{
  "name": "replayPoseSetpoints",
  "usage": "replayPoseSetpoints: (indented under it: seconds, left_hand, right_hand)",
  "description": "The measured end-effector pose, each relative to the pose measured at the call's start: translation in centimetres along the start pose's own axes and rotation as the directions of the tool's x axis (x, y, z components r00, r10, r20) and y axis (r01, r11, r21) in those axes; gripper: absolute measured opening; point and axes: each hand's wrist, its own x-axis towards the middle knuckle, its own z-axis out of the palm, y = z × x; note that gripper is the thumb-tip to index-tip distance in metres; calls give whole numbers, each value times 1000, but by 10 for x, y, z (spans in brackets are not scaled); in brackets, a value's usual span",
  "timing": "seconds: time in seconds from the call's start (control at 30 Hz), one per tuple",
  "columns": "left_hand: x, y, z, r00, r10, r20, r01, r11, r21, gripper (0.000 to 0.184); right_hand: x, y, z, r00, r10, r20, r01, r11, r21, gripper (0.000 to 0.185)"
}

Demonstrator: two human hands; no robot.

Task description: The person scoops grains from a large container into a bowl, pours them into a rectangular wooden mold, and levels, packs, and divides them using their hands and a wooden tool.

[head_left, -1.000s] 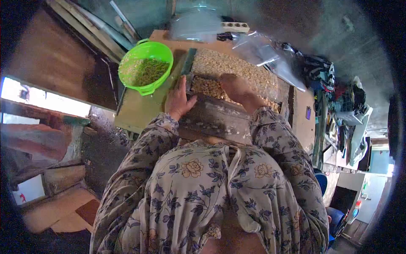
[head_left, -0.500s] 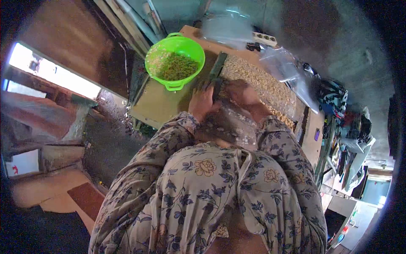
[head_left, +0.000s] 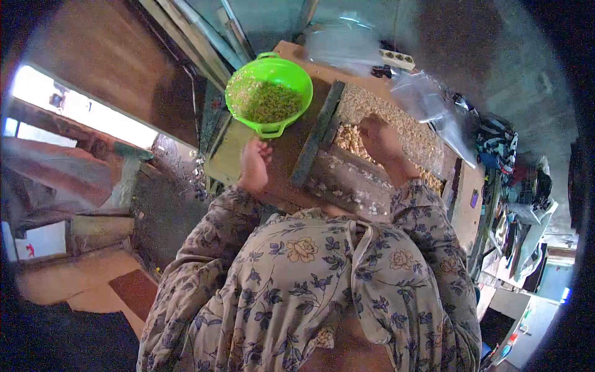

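Observation:
My left hand (head_left: 255,164) is just below the near handle of a green basin (head_left: 300,68), its fingers curled; whether it holds anything is too small to tell. The basin holds pale and greenish-brown bits. My right hand (head_left: 383,144) rests over pale nut-like pieces (head_left: 351,140) in a wooden tray, its fingertips partly hidden. A dark wooden strip (head_left: 318,132) forms the tray's left side. Along the far side lies a wide layer of the pale pieces (head_left: 412,121), and a worn board (head_left: 347,180) with pale crumbs is on the near side.
Clear plastic bags (head_left: 427,102) and a power strip (head_left: 397,59) lie at the table's far edge. A purple object (head_left: 474,198) is on the right end. Long boards lean at the upper left; cluttered shelves (head_left: 514,204) stand at the right.
My left hand has left the tray's left side and moved left, below the basin. My right hand has moved from the tray's left end over the pieces. The view has shifted.

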Motion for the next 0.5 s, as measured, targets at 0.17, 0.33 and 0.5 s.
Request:
replayPoseSetpoints:
  seconds: [0.17,0.33,0.5]
  left_hand:
    - [-2,50,38,908,-337,250,352,936,-13,42]
    - [32,33,60,914,-133,383,224,952,-206,32]
    - [-56,63,110,814,127,567,-203,977,72,22]
  right_hand:
    - [-15,32,16,974,-143,-173,169,974,148,22]
    - [-44,15,-32,968,89,-234,-28,968,250,24]
    - [-66,2,-83,826,109,-553,97,939,329,28]
